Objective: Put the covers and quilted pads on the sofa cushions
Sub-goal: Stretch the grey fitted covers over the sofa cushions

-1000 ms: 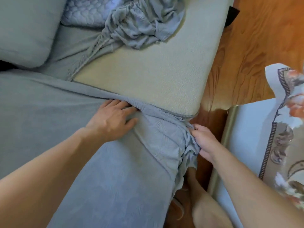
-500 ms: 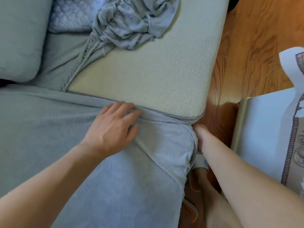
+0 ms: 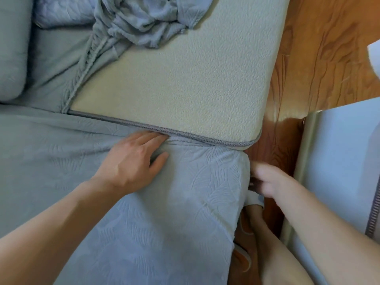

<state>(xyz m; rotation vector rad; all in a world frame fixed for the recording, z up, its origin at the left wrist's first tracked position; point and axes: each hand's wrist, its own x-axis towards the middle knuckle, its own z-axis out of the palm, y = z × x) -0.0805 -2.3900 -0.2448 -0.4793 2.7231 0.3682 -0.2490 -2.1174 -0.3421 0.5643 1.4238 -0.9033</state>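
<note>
A: Head view, centre: left hand (image 3: 131, 161) flat, fingers straight, pressing grey cover (image 3: 164, 233) at seam beside bare cushion (image 3: 185, 79).
B: Right hand (image 3: 269, 182) blurred at corner, right of centre; grip unclear. Risk: elastic edge snapping back off corner if pressure lifts.

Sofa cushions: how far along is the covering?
Done: the near cushion wears its grey cover. In hand: the left hand presses the cover by the seam; the right hand is at its corner. Left: the beige cushion is mostly bare, its cover bunched on top; a quilted pad waits behind.
</note>
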